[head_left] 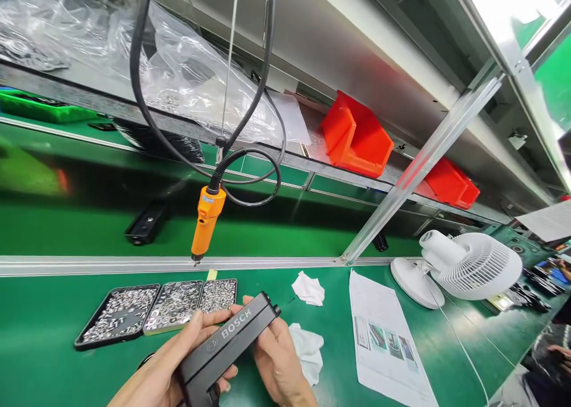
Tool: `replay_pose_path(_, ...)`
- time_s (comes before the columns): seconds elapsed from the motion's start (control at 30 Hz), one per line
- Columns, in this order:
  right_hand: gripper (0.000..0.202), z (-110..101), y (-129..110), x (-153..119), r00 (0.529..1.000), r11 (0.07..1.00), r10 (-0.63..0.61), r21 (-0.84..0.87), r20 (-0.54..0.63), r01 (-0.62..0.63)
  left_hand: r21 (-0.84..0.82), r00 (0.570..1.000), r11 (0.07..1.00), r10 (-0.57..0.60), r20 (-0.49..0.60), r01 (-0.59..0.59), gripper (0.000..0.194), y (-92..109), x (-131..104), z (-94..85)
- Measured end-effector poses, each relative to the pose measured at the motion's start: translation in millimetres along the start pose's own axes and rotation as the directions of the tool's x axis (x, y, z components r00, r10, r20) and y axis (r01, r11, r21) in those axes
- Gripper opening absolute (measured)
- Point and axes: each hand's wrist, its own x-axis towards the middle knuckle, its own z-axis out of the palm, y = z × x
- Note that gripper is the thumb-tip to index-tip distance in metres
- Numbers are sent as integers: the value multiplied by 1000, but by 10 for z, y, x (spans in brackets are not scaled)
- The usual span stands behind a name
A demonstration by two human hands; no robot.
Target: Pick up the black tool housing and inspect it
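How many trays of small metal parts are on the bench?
3, in a row beyond the left hand: the leftmost tray, the middle tray, and the rightmost tray, its near edge partly covered. Others could be hidden.

Left hand (178, 353): bare, uncovered back past the wrist (145, 383). A dark curved edge (145, 359) shows beside that wrist; whether it is worn cannot be determined. Right hand (280, 359): bare, wrist uncovered.
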Motion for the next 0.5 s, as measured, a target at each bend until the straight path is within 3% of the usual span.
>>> replay_pose_path(0.17, 66, -47, 48, 41, 995, 998, 51, 43, -87, -48, 2, 997, 997, 72, -2, -72, 116, -123, 180, -29)
replay_pose_path(0.5, 64, -47, 27, 28, 992, 996, 85, 36, -96, -82, -30, 998, 998, 56, 15, -55, 109, -343, 472, -230)
